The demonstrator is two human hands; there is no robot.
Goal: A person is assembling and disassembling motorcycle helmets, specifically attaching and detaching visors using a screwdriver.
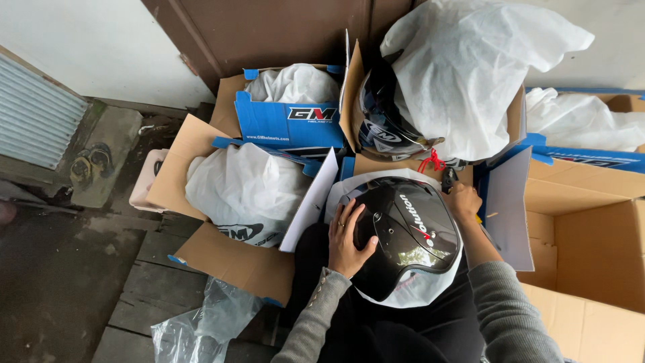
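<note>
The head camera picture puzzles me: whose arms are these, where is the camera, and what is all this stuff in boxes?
There is no machine here. A person wears a camera on the head, so you look straight down at their own two arms in grey sleeves. The left hand lies flat on a glossy black helmet resting on the lap, on a white cloth bag. The right hand is at the helmet's far edge, by a small dark clip; whether it grips that I cannot tell. Around them stand open cardboard boxes, some blue and white, holding more helmets wrapped in white bags. One dark helmet peeks out of its bag. A crumpled clear plastic bag lies on the wooden floor.
</note>
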